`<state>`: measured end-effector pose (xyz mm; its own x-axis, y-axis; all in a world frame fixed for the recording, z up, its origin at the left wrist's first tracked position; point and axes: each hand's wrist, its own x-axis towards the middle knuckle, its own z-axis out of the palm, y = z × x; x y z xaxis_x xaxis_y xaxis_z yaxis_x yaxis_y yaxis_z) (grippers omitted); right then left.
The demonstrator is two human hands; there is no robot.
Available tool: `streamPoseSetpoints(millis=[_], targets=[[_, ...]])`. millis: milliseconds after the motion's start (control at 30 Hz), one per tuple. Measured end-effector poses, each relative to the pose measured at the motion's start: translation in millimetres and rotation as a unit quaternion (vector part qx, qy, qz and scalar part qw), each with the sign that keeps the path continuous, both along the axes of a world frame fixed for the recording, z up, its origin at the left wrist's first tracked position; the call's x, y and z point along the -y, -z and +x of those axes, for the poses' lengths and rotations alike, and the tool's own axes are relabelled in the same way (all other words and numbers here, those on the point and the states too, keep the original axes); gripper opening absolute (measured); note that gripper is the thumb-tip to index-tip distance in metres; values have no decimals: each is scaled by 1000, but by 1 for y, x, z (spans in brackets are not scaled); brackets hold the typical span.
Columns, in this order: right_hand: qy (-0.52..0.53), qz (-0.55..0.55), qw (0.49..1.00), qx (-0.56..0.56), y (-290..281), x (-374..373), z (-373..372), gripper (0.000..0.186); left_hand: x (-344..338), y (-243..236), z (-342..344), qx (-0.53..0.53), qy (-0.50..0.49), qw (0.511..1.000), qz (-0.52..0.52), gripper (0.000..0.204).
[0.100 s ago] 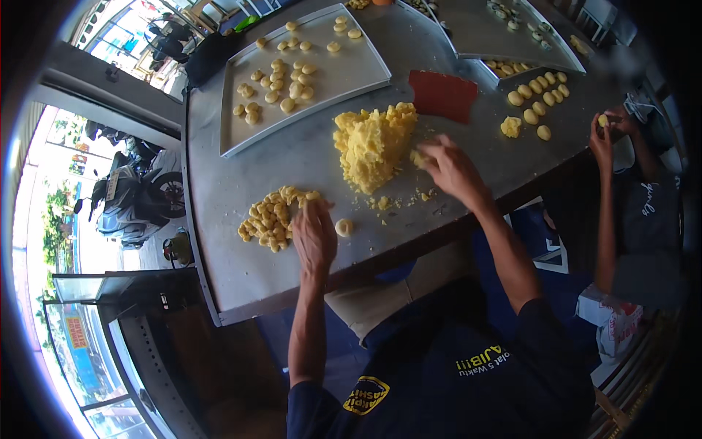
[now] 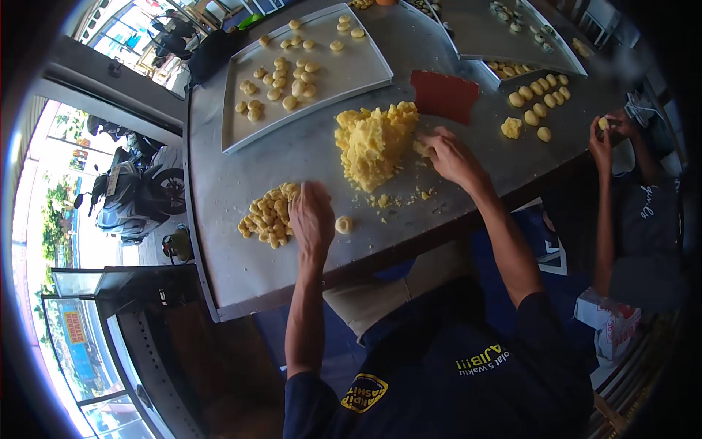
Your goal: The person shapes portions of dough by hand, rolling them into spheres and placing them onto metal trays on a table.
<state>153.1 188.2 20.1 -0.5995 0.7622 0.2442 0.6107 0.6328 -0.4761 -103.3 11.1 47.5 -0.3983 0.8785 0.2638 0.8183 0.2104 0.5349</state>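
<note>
My left hand (image 2: 312,217) is at the right edge of a pile of small tan dough pieces (image 2: 267,218), its fingertips smeared by motion and partly hidden. Just right of that hand lies a single round dough ball (image 2: 344,224). My right hand (image 2: 456,162) pinches a small lump of yellow dough (image 2: 422,148). The lump is close to the right side of a big crumbly mound of yellow dough (image 2: 373,146). Loose crumbs (image 2: 385,200) are scattered below the mound on the metal table (image 2: 241,282).
A large tray (image 2: 241,77) with round dough balls sits at the far left. A red flat sheet (image 2: 444,95) lies beyond the mound. More balls (image 2: 537,95) and another tray (image 2: 468,45) are at the right. A co-worker's hands (image 2: 605,135) hold a small yellow piece at the far right.
My left hand has shifted slightly away from me along the edge of the pile. My right hand, with the lump, has moved only a little. The view has tilted slightly.
</note>
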Motion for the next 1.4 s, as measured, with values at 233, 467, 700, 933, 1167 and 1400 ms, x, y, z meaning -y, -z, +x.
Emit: streamPoseSetpoints(millis=[233, 467, 700, 933, 1167, 1400], targets=[[-7, 54, 998, 8, 18, 4, -2, 38, -16, 48, 1, -147, -16, 989, -8, 16], [-53, 64, 996, -30, 15, 40, 16, 43, 64, 14, 20, 4, 151, 986, -78, 38], [53, 69, 993, 84, 44, 40, 6, 45, 13, -41, -29, 60, -13, 997, 49, 50], [13, -34, 999, 39, 18, 44, -6, 36, 25, 78, -56, -124, 94, 987, -42, 27], [44, 67, 997, 0, 44, 48, 16, 41, 36, 27, -52, 117, -35, 992, 35, 14], [16, 18, 1000, -9, 46, 53, 16, 50, 28, 23, -89, 141, -52, 986, 67, 29]])
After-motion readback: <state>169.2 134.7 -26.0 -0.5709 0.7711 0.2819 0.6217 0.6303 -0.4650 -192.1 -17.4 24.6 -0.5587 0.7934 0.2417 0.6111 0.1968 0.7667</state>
